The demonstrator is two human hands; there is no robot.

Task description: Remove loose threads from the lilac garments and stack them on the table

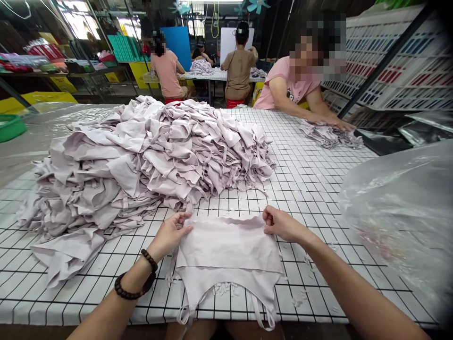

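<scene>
— Grid-patterned cloth over the table (pixel 300 189), with white scraps (pixel 226 287) on the near side of the pile (pixel 159 151). And at the hands?
— Pinching one far corner of a pale lilac garment (pixel 226 243) with the left hand (pixel 173 231), the other with the right hand (pixel 283 224). Spread flat, just on the near side of the pile.
— Any trouble likely?
— Might skew or crease if pulled unevenly, judging by the rippled top edge. Might trap scraps underneath if shifted, or snag near the pile's edge on the beaded bracelets (pixel 122 290).
— And farther out?
— To the right of the pile, a plastic bag (pixel 399 208), liable to slide over if nudged. Beyond that, right of the pile's far side, a co-worker's hands (pixel 343 124) on a smaller stack (pixel 327 136).
</scene>
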